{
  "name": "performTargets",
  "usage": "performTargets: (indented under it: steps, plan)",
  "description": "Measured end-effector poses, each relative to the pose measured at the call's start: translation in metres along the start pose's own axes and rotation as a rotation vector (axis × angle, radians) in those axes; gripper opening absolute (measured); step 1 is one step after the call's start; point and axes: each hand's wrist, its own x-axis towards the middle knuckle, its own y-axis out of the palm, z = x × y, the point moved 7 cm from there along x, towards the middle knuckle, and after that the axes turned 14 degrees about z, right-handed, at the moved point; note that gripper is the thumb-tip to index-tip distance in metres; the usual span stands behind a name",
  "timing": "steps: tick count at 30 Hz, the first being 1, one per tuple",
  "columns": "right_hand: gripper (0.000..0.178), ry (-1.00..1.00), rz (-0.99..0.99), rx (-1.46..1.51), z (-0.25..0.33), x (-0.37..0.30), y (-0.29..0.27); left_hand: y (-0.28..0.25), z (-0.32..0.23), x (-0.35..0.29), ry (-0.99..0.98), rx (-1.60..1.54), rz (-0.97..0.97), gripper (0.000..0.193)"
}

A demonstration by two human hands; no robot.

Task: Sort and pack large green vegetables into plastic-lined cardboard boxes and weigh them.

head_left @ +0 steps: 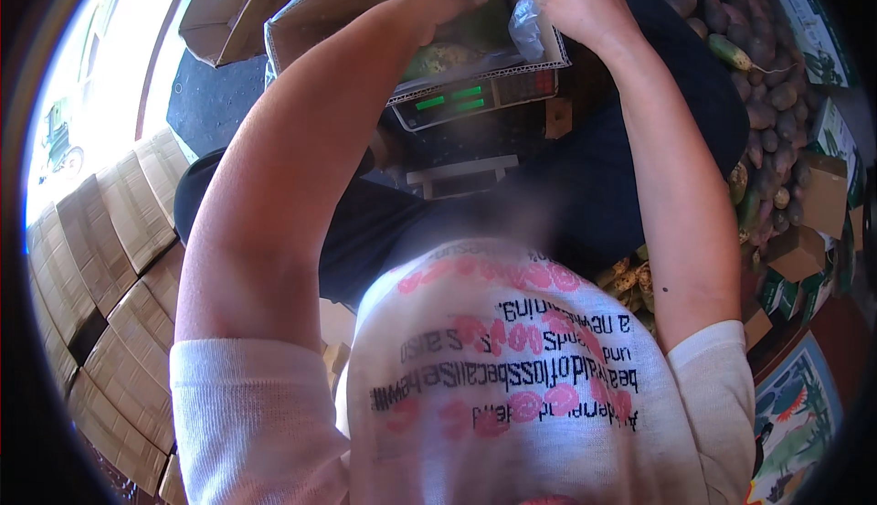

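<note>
A cardboard box (306,34) stands on a scale (475,101) with green lit displays. Inside it lie a large dark green fruit or vegetable (484,22) and a mottled yellow-green one (445,59), whose kinds I cannot make out. My left hand (429,7) reaches over the box, slightly blurred, its fingers stretched toward the dark green piece; whether they touch it is unclear. At the box's right wall, my right hand (580,2) pinches a clear plastic bag (526,28), which hangs down over the inner side.
Another open carton (215,25) is at the far left. Stacked closed cartons (119,212) line the left side. Many reddish-brown tubers (772,126) are heaped at the right, with a green-white radish (729,51) on them. Small cartons (818,194) lie beyond, and my knees flank the scale.
</note>
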Motion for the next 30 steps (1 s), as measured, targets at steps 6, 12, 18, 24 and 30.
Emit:
performTargets:
  steps: [6, 12, 18, 24, 30]
  plan:
    - [0.053, -0.039, 0.168, -0.033, 0.001, 0.004, 0.008, 0.001, 0.021, 0.015, 0.126, -0.192, 0.013, 0.049]
    - [0.063, -0.171, -0.027, 0.36, -0.019, -0.006, -0.011, -0.018, 0.025, -0.081, 0.244, -0.144, 0.128, 0.051]
    - [0.065, -0.017, -0.058, 0.42, -0.021, -0.029, -0.023, -0.113, 0.035, -0.214, 0.726, 0.26, -0.39, 0.036]
    - [0.052, 0.139, 0.014, 0.484, -0.019, -0.043, -0.013, -0.232, 0.138, -0.195, 0.493, 0.023, -0.661, 0.033]
    - [0.06, 0.308, -0.03, 0.426, 0.018, -0.049, -0.011, -0.258, 0.247, -0.137, 0.288, -0.325, -0.572, 0.048]
